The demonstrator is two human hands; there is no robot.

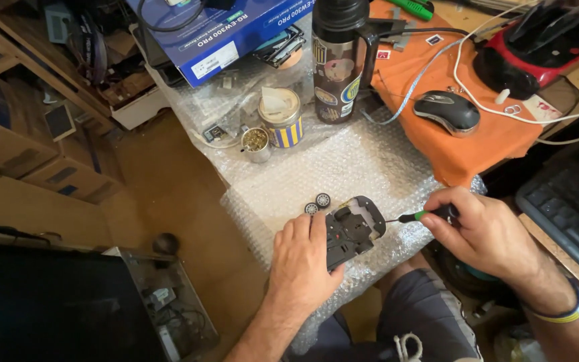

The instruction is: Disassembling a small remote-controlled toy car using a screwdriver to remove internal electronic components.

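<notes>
Our left hand presses flat, fingers apart, on the toy car chassis; our right hand has its grip clamped on the screwdriver.

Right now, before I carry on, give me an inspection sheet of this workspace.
Surface: bubble wrap covering the bench.
Job's things: toy car chassis, underside up; two loose wheels beside it.
Clutter: small tin of screws, striped can, dark flask, mouse on orange cloth, blue box.
Grippers: left hand presses the chassis; right hand holds a screwdriver, tip at the chassis.
Cables: white cable across the cloth.
Surroundings: keyboard right, dark screen lower left.
</notes>
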